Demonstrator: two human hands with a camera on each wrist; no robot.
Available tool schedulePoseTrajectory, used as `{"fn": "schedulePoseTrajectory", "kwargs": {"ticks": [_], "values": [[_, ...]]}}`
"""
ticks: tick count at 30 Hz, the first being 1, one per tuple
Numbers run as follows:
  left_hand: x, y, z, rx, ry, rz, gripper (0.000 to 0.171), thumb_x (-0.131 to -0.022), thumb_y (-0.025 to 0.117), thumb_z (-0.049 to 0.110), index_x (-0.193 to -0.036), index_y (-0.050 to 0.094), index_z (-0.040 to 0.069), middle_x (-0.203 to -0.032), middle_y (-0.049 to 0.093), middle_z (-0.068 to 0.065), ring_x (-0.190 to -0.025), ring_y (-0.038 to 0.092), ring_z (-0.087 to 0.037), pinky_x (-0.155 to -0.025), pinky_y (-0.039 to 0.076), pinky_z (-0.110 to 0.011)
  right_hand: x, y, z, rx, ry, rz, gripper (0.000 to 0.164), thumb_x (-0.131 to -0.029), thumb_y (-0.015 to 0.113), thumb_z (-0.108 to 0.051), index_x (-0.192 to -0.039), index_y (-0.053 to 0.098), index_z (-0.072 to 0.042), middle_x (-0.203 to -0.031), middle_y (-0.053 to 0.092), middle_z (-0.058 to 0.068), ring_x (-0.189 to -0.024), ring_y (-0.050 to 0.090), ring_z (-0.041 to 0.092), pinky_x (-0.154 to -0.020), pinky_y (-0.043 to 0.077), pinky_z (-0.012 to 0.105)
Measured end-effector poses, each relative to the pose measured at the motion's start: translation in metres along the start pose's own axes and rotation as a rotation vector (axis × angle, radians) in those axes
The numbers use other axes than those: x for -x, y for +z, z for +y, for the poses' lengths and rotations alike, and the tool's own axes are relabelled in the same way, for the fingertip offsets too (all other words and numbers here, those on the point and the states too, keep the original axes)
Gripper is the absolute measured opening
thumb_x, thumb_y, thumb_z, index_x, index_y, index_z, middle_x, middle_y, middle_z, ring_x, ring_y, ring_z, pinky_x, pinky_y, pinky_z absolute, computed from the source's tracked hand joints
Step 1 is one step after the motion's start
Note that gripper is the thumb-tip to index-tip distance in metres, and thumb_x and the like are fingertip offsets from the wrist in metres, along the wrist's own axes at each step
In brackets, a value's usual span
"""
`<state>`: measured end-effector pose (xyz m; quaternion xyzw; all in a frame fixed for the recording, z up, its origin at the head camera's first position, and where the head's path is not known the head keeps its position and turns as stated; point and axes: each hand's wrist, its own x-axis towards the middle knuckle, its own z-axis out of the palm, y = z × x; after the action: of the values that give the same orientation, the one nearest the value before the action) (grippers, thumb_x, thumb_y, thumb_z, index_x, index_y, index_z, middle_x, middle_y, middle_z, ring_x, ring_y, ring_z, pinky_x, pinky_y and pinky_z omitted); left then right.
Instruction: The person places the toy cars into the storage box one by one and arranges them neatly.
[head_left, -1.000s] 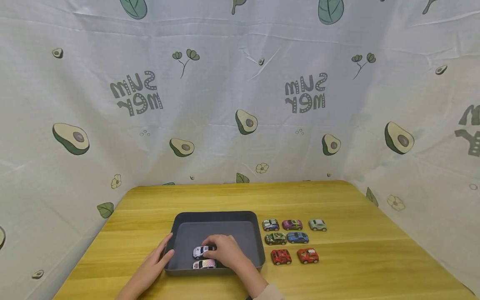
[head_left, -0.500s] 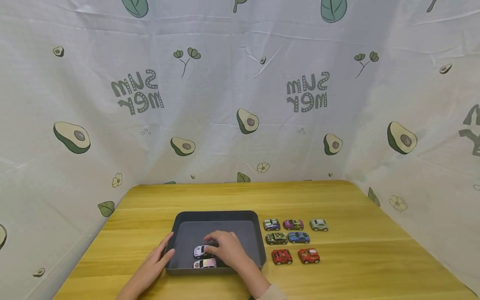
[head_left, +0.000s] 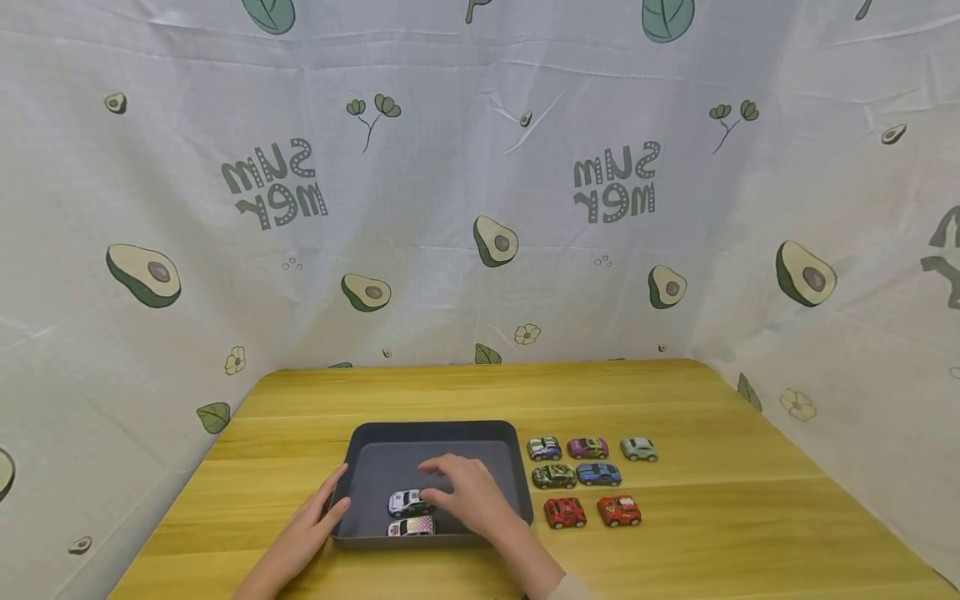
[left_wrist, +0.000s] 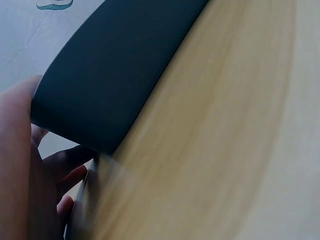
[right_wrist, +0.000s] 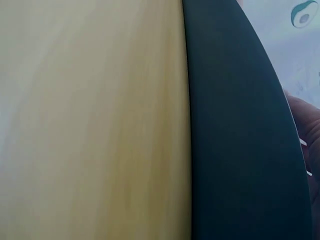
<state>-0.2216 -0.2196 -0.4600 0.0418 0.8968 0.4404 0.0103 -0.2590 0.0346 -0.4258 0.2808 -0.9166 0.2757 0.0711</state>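
Note:
A dark grey tray (head_left: 435,429) stands on the wooden table, with two toy cars in its front left part. One is a white and black toy car (head_left: 408,502); in front of it sits a white one with a pink checked roof, the checked toy car (head_left: 411,526). My right hand (head_left: 476,497) hovers over the tray, thumb and forefinger spread apart, thumb tip right by the back end of the white and black car. At the tray's left front corner my left hand (head_left: 307,527) rests against the wall with extended fingers, also seen touching the tray (left_wrist: 110,70) in the left wrist view.
Right of the tray, several more toy cars stand in loose rows: a purple car (head_left: 588,448), a pale green car (head_left: 639,449), a blue car (head_left: 598,474), a camouflage car (head_left: 554,477) and two red ones. A printed cloth (head_left: 435,192) hangs behind the table.
My right hand has let go of the white and black car and drawn back to the right, its fingers parting. The left hand stays at the tray's corner.

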Motion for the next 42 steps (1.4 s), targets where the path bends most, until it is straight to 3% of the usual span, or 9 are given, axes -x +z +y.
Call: {"fn": "schedulePoseTrajectory", "kwargs": {"ticks": [8, 23, 31, 37, 42], "values": [[0.001, 0.000, 0.000, -0.008, 0.006, 0.005, 0.060, -0.094, 0.040, 0.046, -0.145, 0.023, 0.020, -0.147, 0.024, -0.023, -0.132, 0.029, -0.042, -0.102, 0.029, -0.058, 0.008, -0.017, 0.009, 0.039, -0.019, 0.036, 0.038, -0.082, 0.064, -0.033, -0.117, 0.060, -0.020, -0.115, 0.063, -0.006, -0.107, 0.058, 0.015, -0.097, 0.039, 0.043], [0.001, -0.001, 0.001, -0.006, 0.004, -0.003, 0.060, -0.094, 0.040, 0.045, -0.145, 0.022, 0.020, -0.148, 0.023, -0.023, -0.132, 0.028, -0.043, -0.102, 0.029, -0.059, 0.028, -0.050, 0.042, 0.040, 0.039, 0.173, 0.034, -0.079, 0.068, -0.028, -0.111, 0.064, -0.016, -0.110, 0.065, -0.001, -0.106, 0.059, 0.023, -0.094, 0.039, 0.054], [0.001, 0.000, 0.001, -0.005, 0.005, -0.003, 0.060, -0.094, 0.040, 0.045, -0.145, 0.022, 0.020, -0.148, 0.022, -0.023, -0.133, 0.028, -0.043, -0.102, 0.029, -0.058, 0.042, -0.063, 0.069, 0.082, 0.114, 0.267, 0.033, -0.076, 0.071, -0.024, -0.108, 0.066, -0.015, -0.107, 0.067, 0.002, -0.101, 0.062, 0.022, -0.092, 0.042, 0.051], [0.001, 0.000, 0.001, -0.002, -0.001, -0.002, 0.060, -0.094, 0.040, 0.045, -0.145, 0.022, 0.020, -0.148, 0.022, -0.023, -0.132, 0.028, -0.043, -0.102, 0.029, -0.058, 0.056, -0.073, 0.093, 0.080, 0.188, 0.276, 0.036, -0.076, 0.071, -0.022, -0.111, 0.065, -0.014, -0.110, 0.066, 0.004, -0.103, 0.061, 0.023, -0.089, 0.047, 0.045], [0.001, 0.000, 0.002, 0.000, 0.007, 0.004, 0.059, -0.094, 0.040, 0.044, -0.145, 0.022, 0.020, -0.148, 0.022, -0.022, -0.132, 0.028, -0.043, -0.102, 0.029, -0.058, 0.064, -0.084, 0.114, 0.098, 0.173, 0.309, 0.037, -0.076, 0.071, -0.020, -0.111, 0.064, -0.008, -0.106, 0.066, 0.008, -0.096, 0.062, 0.025, -0.080, 0.051, 0.041]]}}
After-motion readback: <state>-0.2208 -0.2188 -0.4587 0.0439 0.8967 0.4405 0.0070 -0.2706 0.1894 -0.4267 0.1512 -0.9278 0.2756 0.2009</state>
